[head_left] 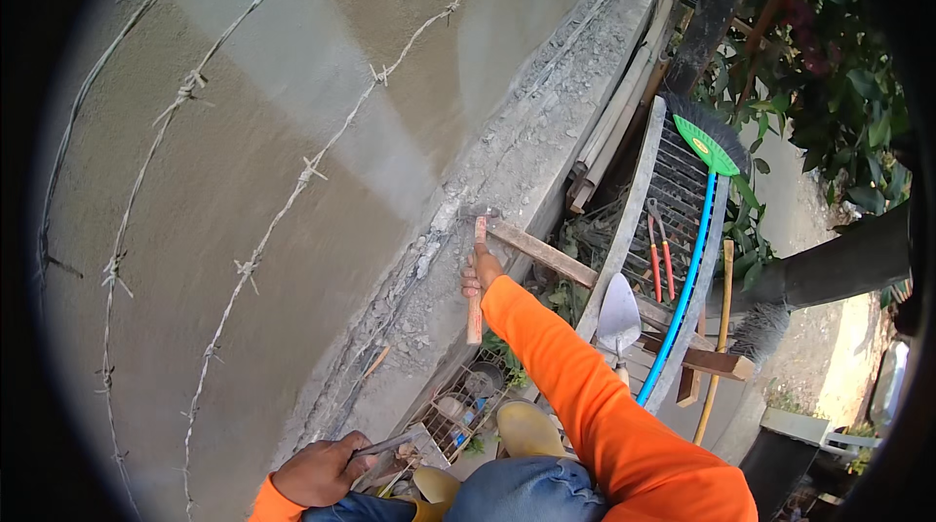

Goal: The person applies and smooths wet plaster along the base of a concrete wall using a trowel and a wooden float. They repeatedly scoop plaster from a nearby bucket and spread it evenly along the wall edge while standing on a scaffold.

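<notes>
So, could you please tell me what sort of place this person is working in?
Probably an outdoor building site beside a garden: a rough, crumbling concrete ledge below a plastered wall strung with barbed wire, and a trowel nearby. The right hand grips a hammer.

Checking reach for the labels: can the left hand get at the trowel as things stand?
Probably not directly. The left hand is low beside the wall's rough ledge and already grips a thin metal tool. The trowel leans on the far side of the person's orange-sleeved right arm, which crosses between them.

Right arm (pixel 575 376) outstretched, both grips closed
</notes>
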A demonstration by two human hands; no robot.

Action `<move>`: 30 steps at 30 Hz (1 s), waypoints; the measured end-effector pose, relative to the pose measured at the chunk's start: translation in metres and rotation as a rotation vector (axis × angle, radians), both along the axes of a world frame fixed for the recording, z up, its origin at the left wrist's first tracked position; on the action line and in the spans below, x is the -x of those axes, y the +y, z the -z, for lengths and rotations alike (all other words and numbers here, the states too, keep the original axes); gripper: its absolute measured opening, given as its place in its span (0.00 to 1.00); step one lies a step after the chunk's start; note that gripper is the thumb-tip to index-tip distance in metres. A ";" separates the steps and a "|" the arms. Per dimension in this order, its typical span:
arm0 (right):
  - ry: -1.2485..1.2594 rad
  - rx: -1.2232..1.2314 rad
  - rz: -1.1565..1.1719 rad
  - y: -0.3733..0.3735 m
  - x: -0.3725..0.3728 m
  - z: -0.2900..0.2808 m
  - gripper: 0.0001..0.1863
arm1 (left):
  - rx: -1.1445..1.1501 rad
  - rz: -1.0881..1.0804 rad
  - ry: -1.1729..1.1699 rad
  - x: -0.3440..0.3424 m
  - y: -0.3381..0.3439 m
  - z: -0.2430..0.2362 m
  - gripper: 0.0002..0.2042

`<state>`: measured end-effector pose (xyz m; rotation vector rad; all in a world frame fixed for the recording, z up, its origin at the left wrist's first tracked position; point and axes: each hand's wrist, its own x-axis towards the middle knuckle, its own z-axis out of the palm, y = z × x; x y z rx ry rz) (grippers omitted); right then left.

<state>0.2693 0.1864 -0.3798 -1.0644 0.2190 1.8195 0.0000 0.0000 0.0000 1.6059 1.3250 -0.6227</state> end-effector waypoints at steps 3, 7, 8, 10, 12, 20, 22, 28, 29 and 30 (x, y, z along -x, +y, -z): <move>0.045 -0.036 -0.140 -0.007 -0.004 -0.004 0.26 | -0.101 0.100 0.015 0.005 -0.003 0.007 0.15; 0.034 0.024 0.030 -0.001 0.018 -0.008 0.27 | -0.265 0.084 -0.028 0.007 -0.006 0.011 0.15; 0.063 -0.056 -0.132 -0.006 0.004 -0.007 0.27 | -0.305 0.076 -0.013 0.009 -0.003 0.008 0.14; -0.056 -0.078 -0.166 -0.005 -0.005 -0.005 0.28 | -0.191 0.102 -0.010 0.011 0.002 0.006 0.15; 0.005 -0.056 -0.045 -0.003 0.021 -0.006 0.28 | -0.140 0.111 -0.010 0.007 0.000 0.005 0.15; 0.142 -0.063 -0.002 0.000 0.018 -0.006 0.26 | -0.147 0.150 0.047 0.000 0.000 0.005 0.16; 0.226 -0.090 -0.191 -0.002 0.003 -0.006 0.26 | -0.125 0.148 0.022 0.001 0.003 0.004 0.16; 0.124 0.003 -0.083 -0.011 0.003 -0.023 0.25 | -0.126 0.168 0.025 0.001 0.002 0.006 0.17; 0.099 -0.021 -0.230 -0.008 0.005 -0.026 0.25 | -0.142 0.170 0.019 0.001 0.005 0.007 0.17; -0.020 -0.013 -0.229 -0.008 0.006 -0.027 0.25 | -0.149 0.171 0.014 0.000 0.006 0.007 0.17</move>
